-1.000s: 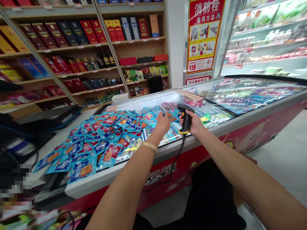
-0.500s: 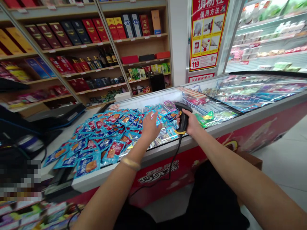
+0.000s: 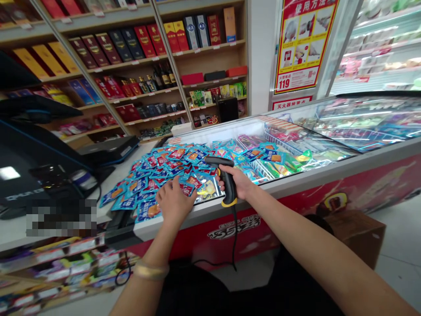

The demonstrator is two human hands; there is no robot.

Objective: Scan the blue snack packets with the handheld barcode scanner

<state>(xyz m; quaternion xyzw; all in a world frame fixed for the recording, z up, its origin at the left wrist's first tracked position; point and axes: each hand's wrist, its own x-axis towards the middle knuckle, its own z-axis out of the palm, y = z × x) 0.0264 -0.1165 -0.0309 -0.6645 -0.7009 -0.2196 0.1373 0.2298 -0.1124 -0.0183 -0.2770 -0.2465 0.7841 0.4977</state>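
My right hand [image 3: 241, 182] is wrapped round the grip of a black and yellow barcode scanner [image 3: 226, 184], held over the front edge of the chest freezer [image 3: 283, 179]. A black cord hangs from the scanner's grip. My left hand [image 3: 176, 204] is over the front of a heap of blue snack packets [image 3: 158, 164], fingers apart; whether it touches them I cannot tell. Some packets in the heap have red labels. Right of the scanner, a few more blue packets [image 3: 274, 156] lie apart from the heap on the freezer's glass top.
Left of the heap stands a dark checkout terminal [image 3: 29, 153] on a counter. Shelves with boxed bottles [image 3: 133, 43] line the back wall. A cardboard box [image 3: 358, 232] sits on the floor at right. A snack rack [image 3: 66, 267] stands below the counter.
My left hand has moved left and nearer, from the glass to the heap's front. The scanner has also moved left in my right hand. The view has shifted left.
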